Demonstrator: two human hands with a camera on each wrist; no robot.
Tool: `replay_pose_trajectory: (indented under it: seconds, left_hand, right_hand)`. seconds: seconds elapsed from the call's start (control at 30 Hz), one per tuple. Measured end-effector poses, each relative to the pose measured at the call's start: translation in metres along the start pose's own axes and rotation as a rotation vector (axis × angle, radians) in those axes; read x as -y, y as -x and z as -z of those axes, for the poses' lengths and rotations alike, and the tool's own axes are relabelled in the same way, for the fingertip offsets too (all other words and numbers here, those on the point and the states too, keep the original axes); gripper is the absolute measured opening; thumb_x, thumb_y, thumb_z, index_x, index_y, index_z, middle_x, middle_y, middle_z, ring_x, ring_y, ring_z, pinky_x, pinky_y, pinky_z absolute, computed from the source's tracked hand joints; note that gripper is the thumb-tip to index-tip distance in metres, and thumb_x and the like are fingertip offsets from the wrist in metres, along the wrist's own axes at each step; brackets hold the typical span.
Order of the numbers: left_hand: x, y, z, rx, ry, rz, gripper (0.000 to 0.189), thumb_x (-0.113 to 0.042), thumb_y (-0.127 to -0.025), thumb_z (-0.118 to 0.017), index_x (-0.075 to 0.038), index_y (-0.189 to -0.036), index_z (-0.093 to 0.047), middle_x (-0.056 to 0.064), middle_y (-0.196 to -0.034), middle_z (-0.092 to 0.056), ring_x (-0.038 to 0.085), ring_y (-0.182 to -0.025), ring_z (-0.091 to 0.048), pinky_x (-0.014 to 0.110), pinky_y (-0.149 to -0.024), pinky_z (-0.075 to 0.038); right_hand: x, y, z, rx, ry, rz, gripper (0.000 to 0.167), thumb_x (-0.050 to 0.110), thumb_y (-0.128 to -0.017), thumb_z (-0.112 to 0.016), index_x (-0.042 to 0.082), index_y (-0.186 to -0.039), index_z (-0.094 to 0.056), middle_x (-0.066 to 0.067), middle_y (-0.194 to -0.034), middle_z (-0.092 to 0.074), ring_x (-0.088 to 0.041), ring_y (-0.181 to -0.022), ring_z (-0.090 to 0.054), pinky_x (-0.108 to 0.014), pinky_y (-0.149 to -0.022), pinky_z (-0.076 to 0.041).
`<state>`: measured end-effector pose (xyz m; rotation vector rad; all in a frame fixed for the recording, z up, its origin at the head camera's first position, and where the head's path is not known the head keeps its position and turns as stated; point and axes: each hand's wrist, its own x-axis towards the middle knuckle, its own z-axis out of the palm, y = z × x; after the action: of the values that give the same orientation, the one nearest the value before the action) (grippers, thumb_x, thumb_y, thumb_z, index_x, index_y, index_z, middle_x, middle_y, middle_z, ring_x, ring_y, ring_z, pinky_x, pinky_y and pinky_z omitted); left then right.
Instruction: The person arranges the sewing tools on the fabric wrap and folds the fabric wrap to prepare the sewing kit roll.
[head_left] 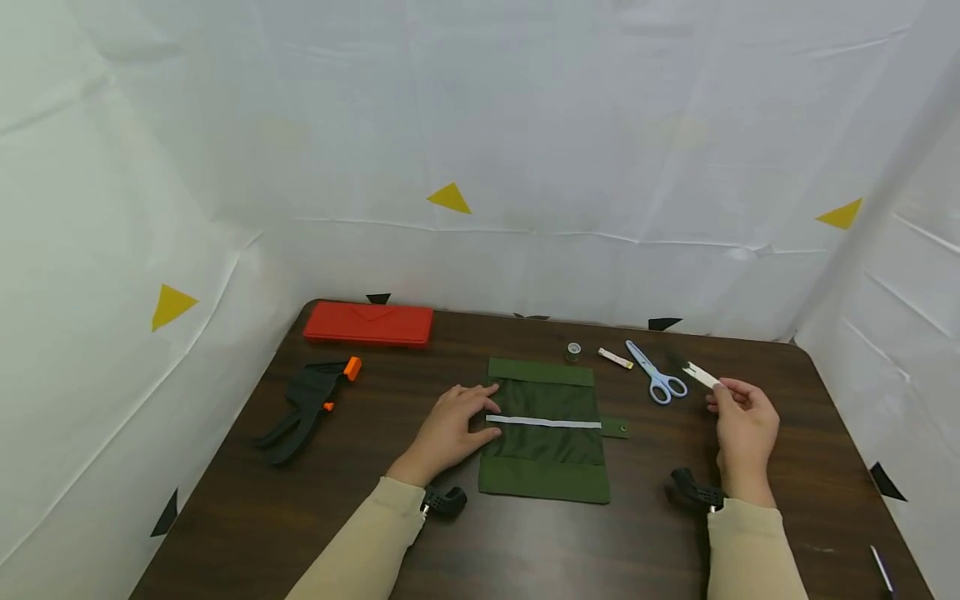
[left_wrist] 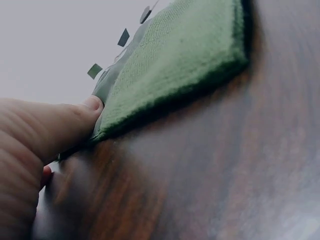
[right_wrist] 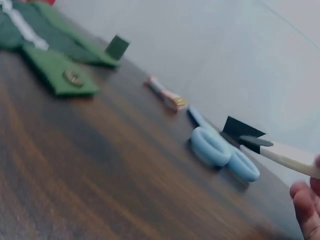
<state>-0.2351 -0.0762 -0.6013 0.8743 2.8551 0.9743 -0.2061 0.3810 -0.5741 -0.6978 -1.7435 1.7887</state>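
Observation:
A green fabric roll pouch (head_left: 546, 479) lies unfolded on the table, a white band across its middle and a snap tab (head_left: 615, 428) at its right side. My left hand (head_left: 453, 425) rests at the pouch's left edge, fingers spread; in the left wrist view the thumb (left_wrist: 75, 117) touches the fabric. Off to the right, my right hand (head_left: 746, 421) pinches a slim white strip (head_left: 701, 375) with a dark tip, held above the table. Its exact kind is unclear. Light blue scissors (head_left: 660, 386) lie just left of that hand, also seen in the right wrist view.
Beyond the pouch stand a small round spool (head_left: 573, 352) and a small white stick-like item (head_left: 615, 358). At left are a red case (head_left: 367, 323) and a black clamp (head_left: 306, 404) with orange tips. A pen (head_left: 881, 568) lies near the right edge. White sheeting surrounds the table.

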Motion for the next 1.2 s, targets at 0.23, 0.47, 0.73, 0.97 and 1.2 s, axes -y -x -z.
replay_pose_trajectory:
  seconds: [0.23,0.47,0.73,0.97,1.2]
  left_hand:
    - [-0.001,0.001,0.001,-0.011,0.0,-0.001,0.027,-0.037,-0.098,-0.083,-0.027,-0.12,-0.072,-0.008,-0.167,-0.053,0.022,-0.156,-0.05,0.056,-0.136,-0.025]
    - [-0.004,0.002,0.002,-0.003,-0.005,0.002,0.026,-0.035,-0.1,-0.082,-0.026,-0.122,-0.072,-0.007,-0.168,-0.053,0.023,-0.154,-0.05,0.057,-0.135,-0.026]
    - [-0.002,-0.001,0.0,-0.017,-0.004,0.01,0.022,-0.032,-0.1,-0.081,-0.026,-0.119,-0.073,0.002,-0.171,-0.048,0.029,-0.156,-0.047,0.061,-0.133,-0.029]
    - [0.008,0.002,0.004,-0.028,-0.017,0.018,0.02,-0.031,-0.101,-0.08,-0.025,-0.119,-0.072,0.004,-0.173,-0.046,0.03,-0.16,-0.043,0.059,-0.134,-0.028]
    - [0.014,0.008,0.002,-0.058,-0.011,0.035,0.019,-0.03,-0.101,-0.081,-0.025,-0.117,-0.073,0.002,-0.17,-0.049,0.027,-0.16,-0.044,0.057,-0.135,-0.027]
  right_hand:
    - [0.0,0.002,0.004,-0.004,-0.56,-0.033,0.039,0.005,-0.1,-0.077,-0.014,-0.132,-0.064,-0.014,-0.11,-0.071,-0.019,-0.084,-0.08,-0.025,-0.073,-0.066]
    - [0.001,0.011,-0.008,0.116,-0.781,0.022,0.04,-0.003,-0.104,-0.067,-0.009,-0.139,-0.049,-0.019,-0.116,-0.058,-0.024,-0.082,-0.077,-0.031,-0.072,-0.067]
    - [0.014,0.023,-0.036,0.209,-0.727,0.001,0.037,0.003,-0.103,-0.071,-0.011,-0.136,-0.062,-0.019,-0.112,-0.066,-0.022,-0.082,-0.079,-0.031,-0.078,-0.067]
    - [0.041,0.047,-0.087,0.453,-0.609,-0.005,0.049,-0.006,-0.103,-0.067,-0.009,-0.151,-0.055,-0.008,-0.108,-0.062,-0.017,-0.092,-0.075,-0.024,-0.081,-0.065]
    - [0.033,0.09,-0.155,0.59,-0.587,-0.098,0.043,-0.001,-0.105,-0.068,-0.002,-0.146,-0.053,-0.002,-0.109,-0.067,-0.013,-0.091,-0.074,-0.023,-0.083,-0.065]
